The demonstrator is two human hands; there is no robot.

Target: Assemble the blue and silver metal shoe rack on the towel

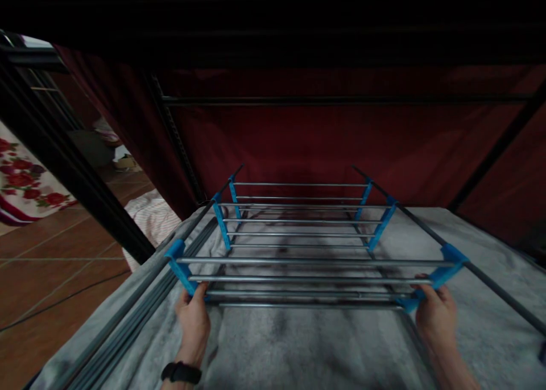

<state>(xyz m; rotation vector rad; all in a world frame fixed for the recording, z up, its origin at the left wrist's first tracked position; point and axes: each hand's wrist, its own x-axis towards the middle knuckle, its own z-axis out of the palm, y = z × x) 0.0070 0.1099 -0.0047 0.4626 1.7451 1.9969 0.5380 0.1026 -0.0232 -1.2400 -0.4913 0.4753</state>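
A rack of grey metal tubes (315,262) with blue plastic brackets (220,222) lies on a grey blanket (294,344). Several crossbars run between its two long side poles. My left hand (194,316), with a dark band on the wrist, grips the lower end of the nearest left bracket. On the other side, my right hand (435,313) is closed around the nearest right bracket (443,270), thumb on top near the tubes. Fingers of both hands are partly hidden behind the rack.
Loose grey tubes (128,327) lie along the blanket's left side. Dark red curtains (319,145) hang behind, crossed by a dark rail (341,100). A slanted black post (85,174) stands at left, above a tiled floor (81,270) with a cable (63,301).
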